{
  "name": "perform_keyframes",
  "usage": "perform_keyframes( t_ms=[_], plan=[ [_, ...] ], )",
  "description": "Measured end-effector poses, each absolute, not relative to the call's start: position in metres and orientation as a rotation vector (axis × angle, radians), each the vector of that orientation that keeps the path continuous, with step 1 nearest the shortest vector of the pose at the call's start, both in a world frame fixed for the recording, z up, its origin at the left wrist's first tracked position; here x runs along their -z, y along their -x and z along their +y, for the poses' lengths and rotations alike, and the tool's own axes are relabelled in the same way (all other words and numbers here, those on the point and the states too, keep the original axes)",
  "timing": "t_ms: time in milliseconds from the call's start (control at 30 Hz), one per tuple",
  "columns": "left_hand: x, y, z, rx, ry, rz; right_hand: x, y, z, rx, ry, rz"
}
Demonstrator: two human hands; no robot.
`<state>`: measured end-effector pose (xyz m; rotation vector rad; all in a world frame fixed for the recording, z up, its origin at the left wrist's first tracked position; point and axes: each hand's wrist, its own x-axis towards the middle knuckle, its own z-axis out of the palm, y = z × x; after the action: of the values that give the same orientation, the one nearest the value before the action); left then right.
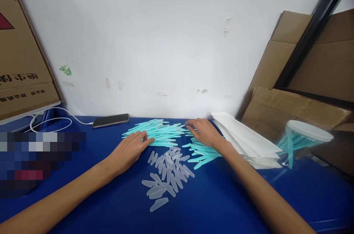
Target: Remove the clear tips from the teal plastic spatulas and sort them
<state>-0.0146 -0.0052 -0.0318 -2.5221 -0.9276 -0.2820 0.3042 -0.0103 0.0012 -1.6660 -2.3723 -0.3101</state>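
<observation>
Many slim turquoise sticks (166,131) lie in a heap on the blue table, with a second group (203,153) to its right. My left hand (135,145) rests at the left side of the heap, thumb and forefinger drawn together at the sticks; what they hold is too small to make out. My right hand (203,131) is over the far end of the right group, its curled fingertips at the stick ends; whether one is gripped is hidden. Nearer me, between my arms, lie several translucent caps (168,169), loosely piled.
White paper bags (246,138) are stacked right of my right hand. Beyond them stands a clear tub (301,142) of turquoise sticks with a white lid. A phone (110,120) with a white cable lies back left. Cardboard (293,108) leans at right; a carton (22,49) stands left.
</observation>
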Motion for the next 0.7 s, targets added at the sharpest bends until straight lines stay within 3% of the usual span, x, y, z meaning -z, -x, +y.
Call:
perform_keyframes(
  t_ms=[367,700],
  plan=[
    [0.033,0.018,-0.001,0.41,2.604,-0.963,0.014,-0.327,0.001,0.177,1.896,-2.313],
    [0.039,0.017,0.006,0.431,2.582,-0.944,0.009,-0.318,-0.006,0.139,1.744,-2.372]
  ],
)
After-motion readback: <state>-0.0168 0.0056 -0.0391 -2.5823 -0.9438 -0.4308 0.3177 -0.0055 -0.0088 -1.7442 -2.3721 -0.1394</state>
